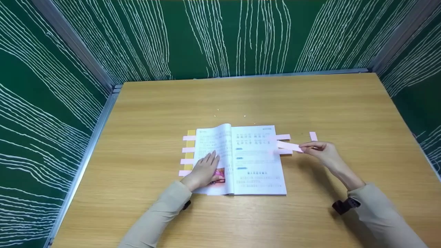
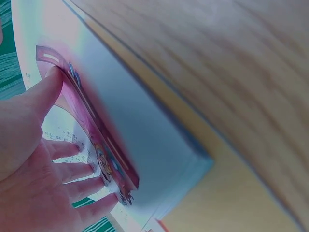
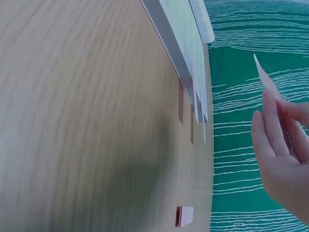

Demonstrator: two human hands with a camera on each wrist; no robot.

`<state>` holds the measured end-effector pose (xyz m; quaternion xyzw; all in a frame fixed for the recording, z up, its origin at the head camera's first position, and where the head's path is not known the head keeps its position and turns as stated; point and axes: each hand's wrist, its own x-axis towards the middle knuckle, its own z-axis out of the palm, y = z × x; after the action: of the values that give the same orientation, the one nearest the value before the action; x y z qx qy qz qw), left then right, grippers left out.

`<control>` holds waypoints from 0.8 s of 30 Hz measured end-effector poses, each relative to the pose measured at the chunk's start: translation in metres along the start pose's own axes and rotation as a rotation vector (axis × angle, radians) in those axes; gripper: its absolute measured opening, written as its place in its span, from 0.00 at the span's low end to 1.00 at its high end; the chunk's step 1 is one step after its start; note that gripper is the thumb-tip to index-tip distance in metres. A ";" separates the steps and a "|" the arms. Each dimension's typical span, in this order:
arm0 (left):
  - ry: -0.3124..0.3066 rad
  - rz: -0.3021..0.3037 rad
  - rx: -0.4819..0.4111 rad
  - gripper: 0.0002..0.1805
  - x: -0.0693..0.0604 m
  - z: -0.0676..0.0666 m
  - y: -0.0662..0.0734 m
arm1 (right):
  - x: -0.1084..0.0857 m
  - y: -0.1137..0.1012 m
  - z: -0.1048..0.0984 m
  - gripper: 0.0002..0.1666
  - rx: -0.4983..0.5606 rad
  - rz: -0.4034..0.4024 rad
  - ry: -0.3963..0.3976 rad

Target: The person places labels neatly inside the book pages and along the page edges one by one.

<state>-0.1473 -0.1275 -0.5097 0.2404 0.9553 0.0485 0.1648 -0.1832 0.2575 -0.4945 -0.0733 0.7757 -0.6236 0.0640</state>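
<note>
An open book (image 1: 258,179) with printed pages lies on the wooden table. My left hand (image 1: 203,171) rests with straight fingers on its left page, partly covering a reddish picture (image 1: 220,171). In the left wrist view the thumb touches that picture. Over to the right, my right hand (image 1: 324,154) pinches one end of a pink paper strip (image 1: 288,146) between thumb and fingers; the strip's other end reaches over the right page's edge. The right wrist view shows the strip (image 3: 267,79) raised above the table. Two pink tabs (image 1: 284,137) stick out from the right page's edge.
Several pink tabs (image 1: 188,150) project from the left side, over a yellow sheet or cover (image 1: 191,132). A separate pink strip (image 1: 313,136) lies beyond my right hand. Small white scraps (image 1: 245,116) dot the table (image 1: 155,113). Green walls (image 1: 206,41) enclose the back and sides.
</note>
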 end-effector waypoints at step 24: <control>0.003 -0.001 -0.019 0.42 -0.001 -0.001 -0.001 | 0.003 0.004 0.007 0.23 -0.260 0.176 -0.131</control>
<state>-0.1471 -0.1287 -0.5086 0.2381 0.9552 0.0578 0.1658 -0.1848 0.2515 -0.5002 -0.0534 0.8475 -0.5037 0.1588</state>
